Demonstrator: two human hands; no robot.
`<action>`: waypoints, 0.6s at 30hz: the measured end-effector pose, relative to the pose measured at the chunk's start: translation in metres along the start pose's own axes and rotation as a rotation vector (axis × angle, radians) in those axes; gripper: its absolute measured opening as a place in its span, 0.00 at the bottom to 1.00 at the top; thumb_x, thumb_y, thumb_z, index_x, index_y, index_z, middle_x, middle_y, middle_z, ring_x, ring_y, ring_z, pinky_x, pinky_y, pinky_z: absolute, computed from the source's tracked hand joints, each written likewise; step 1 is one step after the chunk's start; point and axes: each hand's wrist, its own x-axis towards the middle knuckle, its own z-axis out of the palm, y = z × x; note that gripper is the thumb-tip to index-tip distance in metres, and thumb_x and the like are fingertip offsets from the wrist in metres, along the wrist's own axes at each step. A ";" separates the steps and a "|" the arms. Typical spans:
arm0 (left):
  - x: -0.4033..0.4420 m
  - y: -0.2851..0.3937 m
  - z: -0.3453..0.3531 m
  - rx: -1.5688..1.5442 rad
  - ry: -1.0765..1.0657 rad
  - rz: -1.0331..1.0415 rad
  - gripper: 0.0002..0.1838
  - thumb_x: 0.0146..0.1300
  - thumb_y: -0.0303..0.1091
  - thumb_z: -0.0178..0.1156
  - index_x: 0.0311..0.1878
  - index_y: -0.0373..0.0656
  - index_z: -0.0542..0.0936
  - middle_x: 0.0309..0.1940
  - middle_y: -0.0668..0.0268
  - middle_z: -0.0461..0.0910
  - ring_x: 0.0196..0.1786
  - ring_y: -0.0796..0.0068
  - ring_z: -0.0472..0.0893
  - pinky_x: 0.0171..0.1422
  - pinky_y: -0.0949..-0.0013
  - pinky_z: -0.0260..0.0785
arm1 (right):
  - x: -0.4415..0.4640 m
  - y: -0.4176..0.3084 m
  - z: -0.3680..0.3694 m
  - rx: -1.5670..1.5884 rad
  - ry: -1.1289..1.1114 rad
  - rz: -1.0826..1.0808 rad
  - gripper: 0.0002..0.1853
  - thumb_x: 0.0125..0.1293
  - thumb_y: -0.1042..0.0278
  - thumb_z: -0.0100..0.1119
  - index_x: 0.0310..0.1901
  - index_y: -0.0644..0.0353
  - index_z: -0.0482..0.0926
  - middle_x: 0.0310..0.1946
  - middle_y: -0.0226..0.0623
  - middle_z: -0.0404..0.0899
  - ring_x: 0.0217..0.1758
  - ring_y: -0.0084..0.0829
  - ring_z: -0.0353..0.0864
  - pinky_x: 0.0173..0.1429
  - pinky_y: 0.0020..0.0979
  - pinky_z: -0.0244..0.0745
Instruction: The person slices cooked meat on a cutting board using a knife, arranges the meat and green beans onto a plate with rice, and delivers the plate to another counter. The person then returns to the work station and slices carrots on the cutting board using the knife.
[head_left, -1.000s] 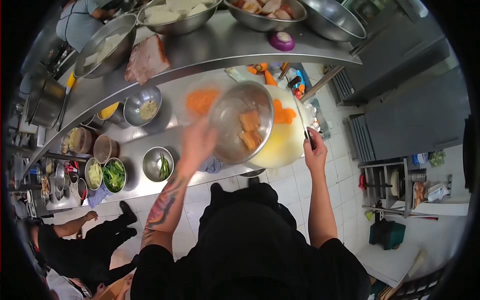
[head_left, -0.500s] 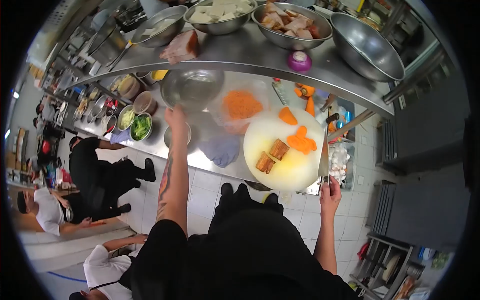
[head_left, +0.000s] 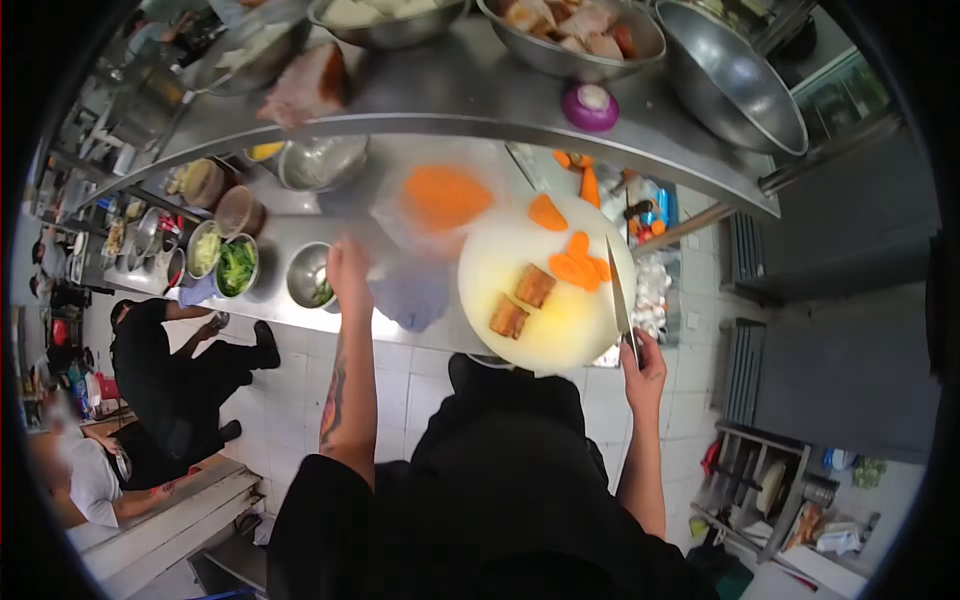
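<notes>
The right hand (head_left: 643,362) closes around the handle of a knife (head_left: 617,290), its blade along the right edge of a round board (head_left: 500,245) bearing two browned blocks (head_left: 536,286) and carrot slices (head_left: 575,264). The blurred left hand (head_left: 348,270), fingers unreadable, is beside a steel bowl (head_left: 303,275).
</notes>
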 end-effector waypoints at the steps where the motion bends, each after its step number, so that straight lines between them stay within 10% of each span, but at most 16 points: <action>1: -0.034 -0.007 -0.007 0.126 -0.061 0.006 0.11 0.79 0.37 0.59 0.39 0.42 0.79 0.28 0.71 0.77 0.30 0.81 0.75 0.35 0.74 0.67 | 0.000 -0.004 -0.001 -0.010 -0.002 0.014 0.22 0.73 0.72 0.67 0.65 0.68 0.77 0.47 0.34 0.85 0.49 0.20 0.82 0.55 0.26 0.78; 3: -0.091 -0.028 -0.017 0.374 -0.172 0.045 0.08 0.76 0.33 0.61 0.40 0.41 0.80 0.26 0.71 0.75 0.29 0.82 0.73 0.34 0.75 0.68 | 0.004 -0.003 -0.004 0.007 -0.001 0.017 0.22 0.72 0.72 0.67 0.65 0.69 0.77 0.46 0.34 0.85 0.48 0.20 0.81 0.54 0.25 0.77; 7: -0.116 -0.035 -0.035 1.148 -0.572 0.636 0.07 0.67 0.29 0.66 0.46 0.41 0.84 0.38 0.57 0.83 0.43 0.55 0.83 0.52 0.59 0.76 | 0.017 -0.009 -0.013 0.091 -0.067 0.107 0.21 0.72 0.72 0.67 0.63 0.70 0.77 0.45 0.34 0.85 0.46 0.20 0.81 0.52 0.25 0.77; 8: -0.115 -0.043 -0.042 1.240 -0.534 0.512 0.09 0.63 0.28 0.68 0.46 0.40 0.84 0.47 0.53 0.83 0.53 0.46 0.80 0.59 0.55 0.74 | 0.018 -0.005 -0.017 0.092 -0.081 0.103 0.21 0.72 0.72 0.67 0.63 0.70 0.77 0.45 0.34 0.85 0.46 0.20 0.81 0.52 0.25 0.77; 11: -0.137 -0.024 0.022 1.027 -0.407 0.386 0.13 0.61 0.24 0.68 0.50 0.40 0.84 0.50 0.53 0.81 0.54 0.48 0.80 0.63 0.54 0.72 | 0.033 -0.001 -0.026 0.068 -0.168 0.105 0.21 0.72 0.72 0.67 0.63 0.69 0.77 0.45 0.32 0.85 0.46 0.20 0.81 0.52 0.25 0.77; 18: -0.173 -0.027 0.181 1.052 -0.846 0.672 0.32 0.56 0.30 0.71 0.66 0.40 0.75 0.63 0.51 0.75 0.68 0.45 0.73 0.70 0.49 0.68 | 0.060 0.001 -0.039 0.111 -0.360 -0.026 0.19 0.74 0.69 0.65 0.62 0.68 0.78 0.42 0.31 0.85 0.41 0.19 0.81 0.46 0.25 0.76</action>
